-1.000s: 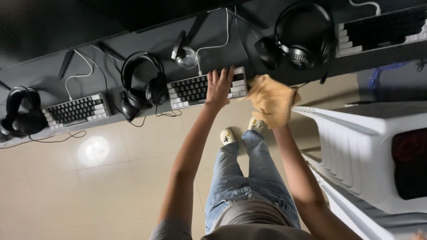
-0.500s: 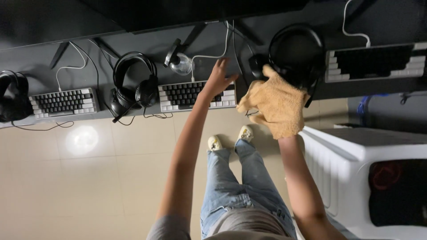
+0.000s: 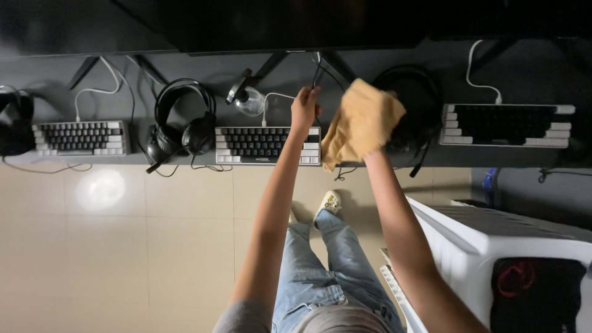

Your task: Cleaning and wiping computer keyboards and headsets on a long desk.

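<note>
On the long black desk (image 3: 185, 58), the left hand (image 3: 304, 106) pinches a thin dark cable (image 3: 316, 65) beyond the black-and-white keyboard (image 3: 267, 145); tugging may topple the nearby small clear glass (image 3: 251, 102). The right hand is hidden under the tan fluffy cloth (image 3: 359, 122) it holds, which also covers the black headset (image 3: 414, 92).

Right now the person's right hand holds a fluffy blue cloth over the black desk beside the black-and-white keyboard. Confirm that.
Not quite: the colour is wrong. The fluffy cloth in the right hand is tan-yellow, not blue, as the head view shows. The rest stands: it is held over the black desk, beside the black-and-white keyboard.
</note>
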